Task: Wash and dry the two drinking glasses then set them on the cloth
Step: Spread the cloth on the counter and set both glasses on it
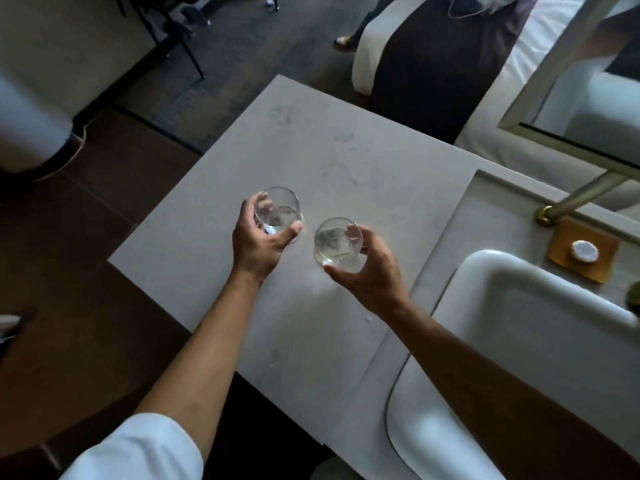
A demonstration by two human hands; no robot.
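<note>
So we're holding 2 glasses at once here, 1 in each hand. Our left hand (258, 242) is wrapping its fingers and thumb round the left glass (278, 211), and our right hand (369, 271) is cupping the right glass (337, 242) from the side the same way. Both are hovering over the pale counter (329, 150), near each other but not touching, probably so we're carrying them to the basin in 1 trip. As for contents, both are looking pretty much empty; there might be a film of water at the bottom, honestly can't tell through the glare. The white sink (519, 306) is sitting just to our right and looking dry inside. Beyond it a small round white thing is resting on an amber tray (595, 251). We're not seeing the cloth anywhere in view, so we're guessing washing hasn't started yet.
</note>
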